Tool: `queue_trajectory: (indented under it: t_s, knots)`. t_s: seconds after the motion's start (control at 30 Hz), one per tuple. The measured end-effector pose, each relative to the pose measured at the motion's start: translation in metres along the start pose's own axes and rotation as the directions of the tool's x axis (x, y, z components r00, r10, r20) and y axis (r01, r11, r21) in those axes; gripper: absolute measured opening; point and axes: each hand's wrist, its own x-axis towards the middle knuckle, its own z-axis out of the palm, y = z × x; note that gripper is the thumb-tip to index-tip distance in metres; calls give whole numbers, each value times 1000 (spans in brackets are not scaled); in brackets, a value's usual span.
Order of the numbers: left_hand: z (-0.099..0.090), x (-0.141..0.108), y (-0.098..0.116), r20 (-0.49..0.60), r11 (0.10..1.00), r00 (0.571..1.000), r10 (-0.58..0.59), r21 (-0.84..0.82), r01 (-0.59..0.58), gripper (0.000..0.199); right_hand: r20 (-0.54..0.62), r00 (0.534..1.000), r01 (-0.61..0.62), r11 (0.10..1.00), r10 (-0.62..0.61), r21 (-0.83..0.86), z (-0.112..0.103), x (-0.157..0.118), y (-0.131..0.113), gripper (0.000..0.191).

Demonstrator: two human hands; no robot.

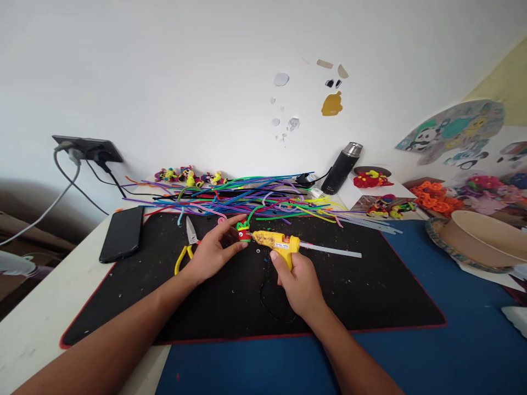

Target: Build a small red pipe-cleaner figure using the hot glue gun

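My left hand (pixel 216 248) pinches a small red, green and yellow pipe-cleaner figure (pixel 244 232) with a googly eye, thumb below and fingers above. My right hand (pixel 300 281) is wrapped round the handle of a yellow hot glue gun (pixel 274 241). Its nozzle points left and meets the figure's right side, though I cannot tell whether it touches. A long clear glue stick (pixel 331 250) juts from the gun's back. Yellow-handled scissors (pixel 191 231) lie just left of my left hand, their handles partly behind it.
A black mat (pixel 362 296) with a red edge covers the table. Behind it lies a heap of coloured pipe cleaners (pixel 247 196). A black phone (pixel 122 234) lies at left; a black flask (pixel 341 169) stands at the back. A beige bowl (pixel 486 236) sits at right.
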Motion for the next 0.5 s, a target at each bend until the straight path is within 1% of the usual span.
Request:
queue_trajectory:
  t_s: [0.5]
  knots:
    - [0,0,0,3,1000,1000,-3,11,3,68,1,1000,-14,1000,14,-13,0,0,3,54]
